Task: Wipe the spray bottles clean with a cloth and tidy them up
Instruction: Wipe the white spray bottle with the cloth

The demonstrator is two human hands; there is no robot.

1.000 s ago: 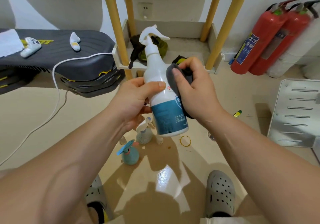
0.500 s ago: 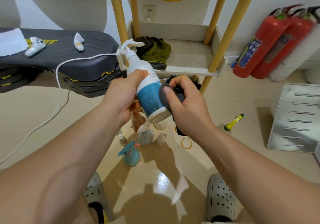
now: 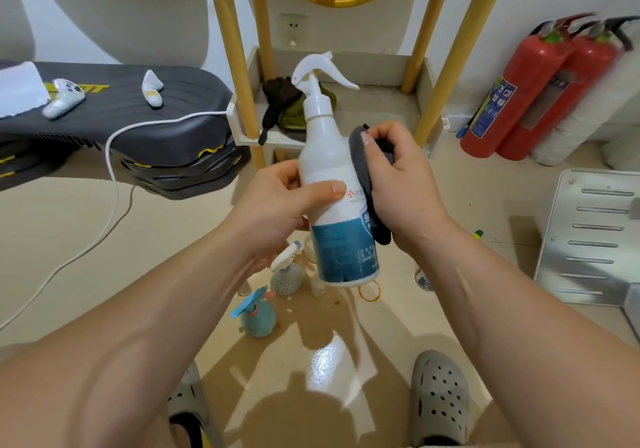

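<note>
A tall white spray bottle with a blue label is held upright in mid-air. My left hand grips its body from the left, thumb across the front. My right hand holds a dark grey cloth pressed against the bottle's right side. Below on the floor stand a small teal spray bottle, a speckled white spray bottle and a few tiny bottles, partly hidden behind the held one.
A low shelf with yellow posts holds dark and green cloths. Two red fire extinguishers stand at right. A grey metal panel lies on the floor. A black bench with controllers is at left. My grey clogs are below.
The bottle went from tilted with its nozzle to the left back to upright. My right hand with the cloth moved up from the bottle's base to its side.
</note>
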